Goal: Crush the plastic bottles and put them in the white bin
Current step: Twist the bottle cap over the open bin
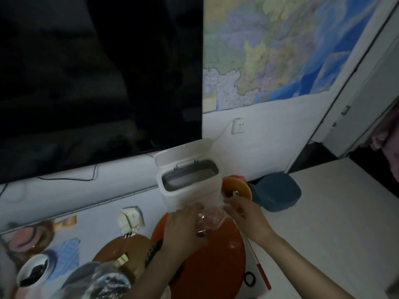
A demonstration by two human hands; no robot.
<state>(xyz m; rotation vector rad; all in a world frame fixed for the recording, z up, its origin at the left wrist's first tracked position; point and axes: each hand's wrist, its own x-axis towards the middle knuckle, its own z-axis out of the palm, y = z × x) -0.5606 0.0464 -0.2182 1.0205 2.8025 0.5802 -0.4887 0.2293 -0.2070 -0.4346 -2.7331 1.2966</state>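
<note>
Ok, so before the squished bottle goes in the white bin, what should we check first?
1. Bin lid open: ok. The white bin has its lid flipped up and its mouth shows.
2. Bottle held: ok. The left hand and right hand both grip the clear plastic bottle.
3. Bottle crushed enough: cannot tell. It is blurred and see-through.
4. Room inside the bin: cannot tell. Only a dark opening shows.
5. Path to the bin: ok. The bottle is just in front of the bin, with nothing between them.
6. More bottles left: ok. Another clear bottle lies at the lower left.
</note>
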